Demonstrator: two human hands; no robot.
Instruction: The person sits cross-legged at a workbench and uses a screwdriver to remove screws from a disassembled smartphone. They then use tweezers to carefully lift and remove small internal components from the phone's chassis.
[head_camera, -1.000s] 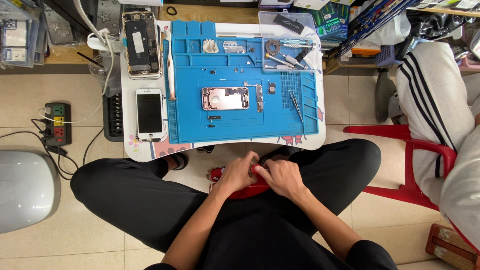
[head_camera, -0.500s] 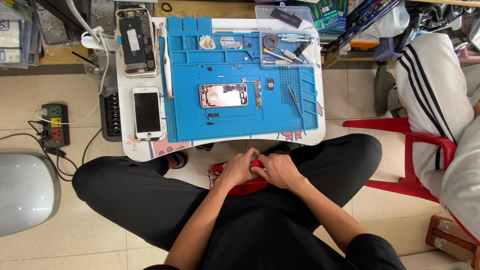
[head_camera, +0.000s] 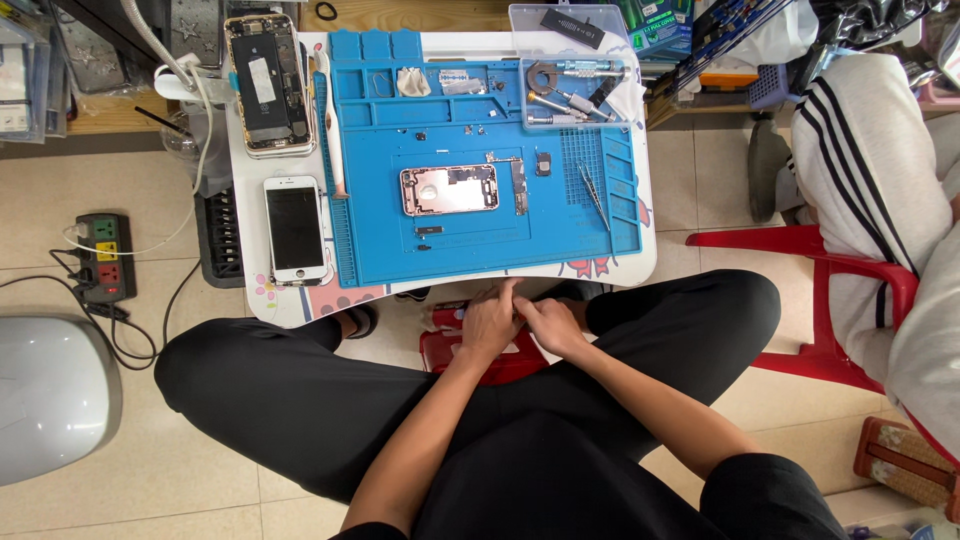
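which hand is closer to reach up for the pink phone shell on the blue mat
Left, marginally. The left hand sits almost straight below the phone shell on the blue mat, one finger already raised at the table edge; the right hand lies further right.

A low red plastic stool (head_camera: 470, 352) stands on the tiled floor between the person's knees, just below the near edge of the white bench (head_camera: 600, 275). Only its glossy top shows at either side, the middle hidden beneath both hands, which touch it.

Beige tiled floor (head_camera: 120, 200), red chair (head_camera: 830, 300)
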